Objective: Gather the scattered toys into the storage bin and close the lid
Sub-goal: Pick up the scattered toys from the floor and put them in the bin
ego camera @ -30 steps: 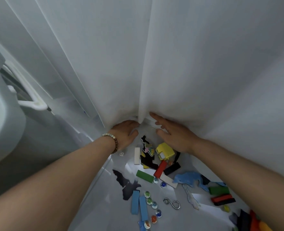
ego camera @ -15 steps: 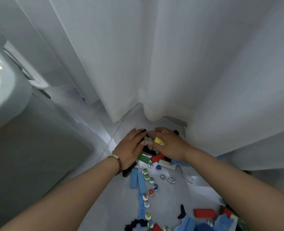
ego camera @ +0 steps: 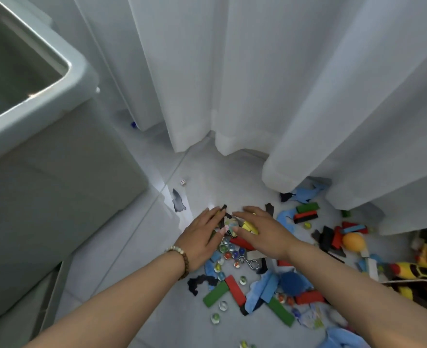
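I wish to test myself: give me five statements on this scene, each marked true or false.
1. The left hand and the right hand both touch toys. True.
2. The storage bin stands on the person's right. False: it is on the left.
3. The bin is closed. False: its top is open.
4. A white die lies apart from both hands. True.
5. The orange ball is in the bin. False: it lies on the floor.
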`<state>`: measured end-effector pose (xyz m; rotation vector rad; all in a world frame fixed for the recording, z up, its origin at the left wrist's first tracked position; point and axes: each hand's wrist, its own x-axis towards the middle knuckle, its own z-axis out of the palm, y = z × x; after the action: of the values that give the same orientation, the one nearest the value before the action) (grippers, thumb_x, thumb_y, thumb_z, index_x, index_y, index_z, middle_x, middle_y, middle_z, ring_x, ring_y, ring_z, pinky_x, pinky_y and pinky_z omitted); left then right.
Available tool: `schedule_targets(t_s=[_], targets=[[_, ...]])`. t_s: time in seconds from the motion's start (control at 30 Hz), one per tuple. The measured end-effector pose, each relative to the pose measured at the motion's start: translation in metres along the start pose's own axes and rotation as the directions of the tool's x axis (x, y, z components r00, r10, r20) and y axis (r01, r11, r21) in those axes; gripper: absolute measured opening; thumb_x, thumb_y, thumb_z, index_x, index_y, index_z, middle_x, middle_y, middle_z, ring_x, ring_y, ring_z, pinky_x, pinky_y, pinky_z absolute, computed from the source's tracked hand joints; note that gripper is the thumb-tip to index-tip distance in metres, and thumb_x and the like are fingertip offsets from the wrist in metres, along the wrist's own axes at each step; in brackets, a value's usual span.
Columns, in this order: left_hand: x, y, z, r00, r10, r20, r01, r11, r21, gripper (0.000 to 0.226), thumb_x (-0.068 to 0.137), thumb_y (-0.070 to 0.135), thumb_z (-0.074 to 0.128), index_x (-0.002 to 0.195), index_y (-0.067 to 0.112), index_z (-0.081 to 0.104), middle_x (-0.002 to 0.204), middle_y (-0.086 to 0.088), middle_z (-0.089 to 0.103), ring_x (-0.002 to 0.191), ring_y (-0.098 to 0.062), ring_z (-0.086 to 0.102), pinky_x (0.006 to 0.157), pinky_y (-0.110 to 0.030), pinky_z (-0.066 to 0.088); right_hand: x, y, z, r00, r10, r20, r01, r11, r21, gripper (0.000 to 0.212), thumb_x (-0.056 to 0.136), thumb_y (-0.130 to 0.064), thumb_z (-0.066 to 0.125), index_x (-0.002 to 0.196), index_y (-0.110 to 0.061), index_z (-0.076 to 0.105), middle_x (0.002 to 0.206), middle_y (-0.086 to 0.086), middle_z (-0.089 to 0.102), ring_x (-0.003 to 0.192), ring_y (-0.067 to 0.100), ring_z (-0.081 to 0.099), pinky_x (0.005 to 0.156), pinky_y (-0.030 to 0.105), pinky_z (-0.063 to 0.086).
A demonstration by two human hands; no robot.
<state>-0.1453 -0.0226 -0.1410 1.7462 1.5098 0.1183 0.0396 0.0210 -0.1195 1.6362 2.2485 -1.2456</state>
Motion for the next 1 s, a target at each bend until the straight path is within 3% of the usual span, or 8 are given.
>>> schedule_targets(t_s=[0.1,0.23,0.4,0.5,0.6,0.67,0.8,1.0], targets=[[-0.010,0.000,-0.003,0.998,-0.004,-0.069,0.004,1.000,0.005,0.054,0.099,0.043,0.026,0.149,0.030,0.010,0.158,0.011,0.005,0.145,-0.007,0.003,0.118,-0.026,0.008,-0.008,-0.004,0.003,0.999,0.017,-0.034,-0.017,1.000,0.003,0.052,0.093,-0.050,0.045,0.140,-0.029,0.039,0.148,-0.003,0.033,0.137,0.014,0.029,0.113,0.030,0.025],[-0.002,-0.009,-0.029,0.962,-0.121,-0.245,0.127,0.992,0.005,0.058,0.098,0.045,0.029,0.149,0.028,0.010,0.158,0.009,0.003,0.145,-0.013,0.005,0.117,-0.035,0.013,-0.001,-0.012,0.002,0.990,0.098,-0.105,-0.083,0.986,0.143,0.057,0.085,-0.049,0.059,0.134,-0.022,0.045,0.129,0.001,0.052,0.121,0.017,0.048,0.104,0.035,0.039],[0.030,-0.027,-0.067,0.944,-0.269,-0.192,0.283,0.957,0.053,0.058,0.099,0.042,0.029,0.150,0.024,0.008,0.159,0.004,-0.001,0.146,-0.019,0.002,0.117,-0.035,0.010,0.023,-0.024,0.001,0.978,0.208,-0.024,-0.203,0.968,0.148,0.057,0.074,-0.046,0.073,0.122,-0.023,0.051,0.114,-0.002,0.060,0.110,0.018,0.054,0.100,0.038,0.042],[0.039,-0.035,-0.073,0.955,-0.266,-0.134,0.283,0.951,0.123,0.050,0.100,0.034,0.033,0.147,0.021,0.024,0.156,0.001,0.015,0.143,-0.022,0.012,0.115,-0.034,0.018,0.030,-0.033,0.003,0.977,0.213,-0.015,-0.212,0.977,0.031,0.051,0.073,-0.046,0.073,0.116,-0.025,0.054,0.112,-0.004,0.061,0.112,0.019,0.053,0.099,0.035,0.035],[0.041,-0.036,-0.071,0.945,-0.207,-0.252,0.241,0.964,0.112,0.038,0.097,0.015,0.042,0.134,0.015,0.048,0.140,-0.006,0.040,0.127,-0.024,0.040,0.104,-0.030,0.034,0.032,-0.039,0.002,0.974,0.228,0.006,-0.228,0.974,-0.011,0.049,0.073,-0.046,0.074,0.113,-0.023,0.057,0.112,-0.003,0.061,0.111,0.019,0.053,0.099,0.034,0.032],[0.039,-0.035,-0.069,0.925,-0.196,-0.324,0.234,0.969,0.082,0.030,0.094,0.008,0.046,0.121,0.013,0.058,0.124,-0.008,0.051,0.112,-0.024,0.053,0.093,-0.027,0.040,0.033,-0.039,0.000,0.972,0.234,0.017,-0.234,0.972,-0.003,0.047,0.073,-0.046,0.074,0.110,-0.023,0.058,0.106,-0.004,0.060,0.109,0.019,0.054,0.099,0.034,0.034],[0.031,-0.035,-0.061,0.894,-0.267,-0.361,0.269,0.962,-0.046,0.020,0.091,0.008,0.051,0.105,0.012,0.065,0.108,-0.007,0.058,0.098,-0.019,0.057,0.081,-0.020,0.039,0.032,-0.037,0.003,0.981,0.191,-0.012,-0.190,0.980,0.054,0.037,0.073,-0.043,0.075,0.095,-0.024,0.053,0.094,-0.006,0.054,0.095,0.017,0.054,0.088,0.032,0.039],[0.019,-0.030,-0.062,0.849,-0.369,-0.377,0.217,0.896,-0.388,0.016,0.094,0.021,0.052,0.101,0.008,0.059,0.096,-0.002,0.056,0.084,-0.015,0.055,0.079,-0.026,0.047,0.021,-0.034,-0.015,0.976,0.139,-0.167,-0.056,0.903,0.426,0.038,0.072,-0.032,0.079,0.103,-0.019,0.061,0.096,-0.001,0.063,0.089,0.016,0.059,0.075,0.024,0.046]])
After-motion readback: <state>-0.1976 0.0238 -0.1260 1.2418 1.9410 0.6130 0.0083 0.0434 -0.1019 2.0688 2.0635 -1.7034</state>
